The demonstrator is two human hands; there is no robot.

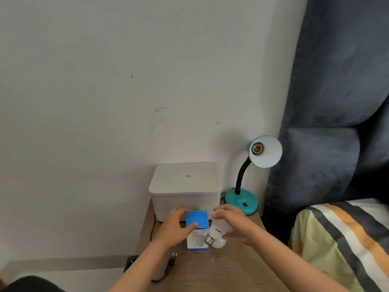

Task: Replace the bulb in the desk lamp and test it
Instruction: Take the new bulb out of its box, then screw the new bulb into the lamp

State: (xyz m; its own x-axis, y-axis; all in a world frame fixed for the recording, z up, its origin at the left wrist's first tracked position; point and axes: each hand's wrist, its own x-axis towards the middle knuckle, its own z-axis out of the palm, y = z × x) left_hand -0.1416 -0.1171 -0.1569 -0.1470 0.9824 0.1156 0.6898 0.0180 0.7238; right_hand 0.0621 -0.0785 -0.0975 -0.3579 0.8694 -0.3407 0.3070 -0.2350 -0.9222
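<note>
A teal desk lamp (242, 202) with a black gooseneck stands at the back right of the wooden table; its shade (267, 152) faces me and the socket (257, 148) inside holds no bulb. My left hand (175, 225) grips a blue and white bulb box (197, 228) standing in the middle of the table, its top flap up. My right hand (232, 223) holds a white bulb (216, 232) just right of the box, screw base pointing down-left. A second white bulb (220, 243) lies on the table under it, partly hidden.
A white lidded plastic box (185, 186) sits behind the bulb box against the wall. The lamp's black plug (173, 257) and cord lie unplugged on the table (221, 270) near a black socket strip (130, 262). A dark padded headboard and striped bedding (345, 239) fill the right.
</note>
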